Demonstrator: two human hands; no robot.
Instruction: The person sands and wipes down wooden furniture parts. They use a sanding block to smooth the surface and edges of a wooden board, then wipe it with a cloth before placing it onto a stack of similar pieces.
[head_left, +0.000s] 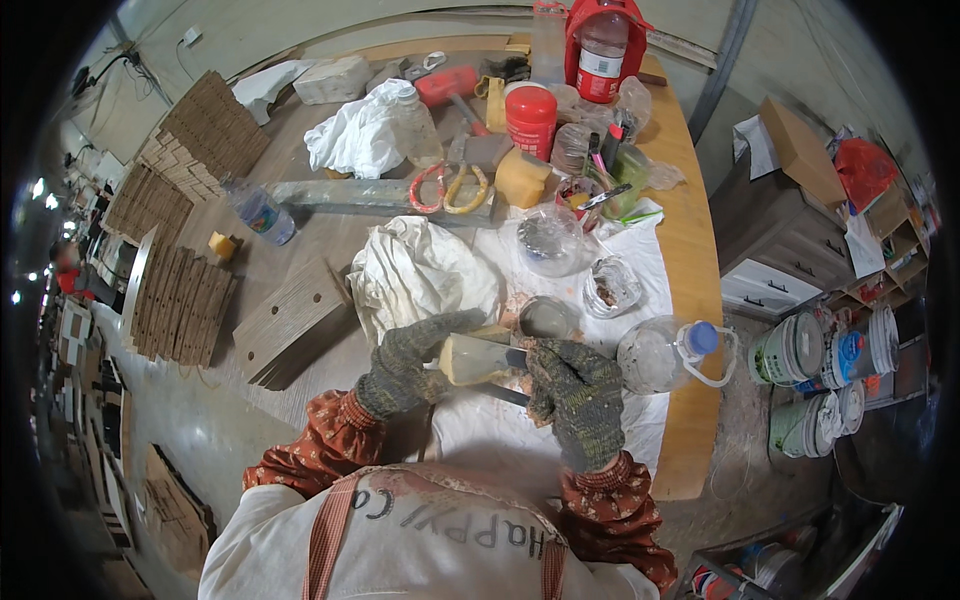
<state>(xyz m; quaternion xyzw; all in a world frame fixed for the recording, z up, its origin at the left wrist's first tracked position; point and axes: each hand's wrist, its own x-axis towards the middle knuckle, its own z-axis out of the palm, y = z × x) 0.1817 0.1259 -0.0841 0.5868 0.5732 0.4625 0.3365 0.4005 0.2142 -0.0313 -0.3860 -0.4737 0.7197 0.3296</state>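
Observation:
Both hands wear dark green-grey knit gloves. My left hand (405, 365) grips a pale yellow sponge (456, 358) against the wide blade of what looks like a putty knife (486, 361). My right hand (581, 397) is closed around the handle end of that tool. A second dark, narrow strip (504, 393) shows just below the blade; which hand holds it, I cannot tell. Right beyond my hands stands a small round tub (544, 319) with grey contents. A clear plastic jug with a blue cap (654, 355) lies beside my right hand, on the white cloth (637, 262).
Crumpled white cloth (424, 274), scissors (442, 191), an open plastic container (611, 287) and a red-lidded jar (531, 120) are farther back. Wooden boards with holes (289, 319), a water bottle (262, 214) and stacked strips (180, 307) lie left. Buckets (787, 349) stand on the floor at right.

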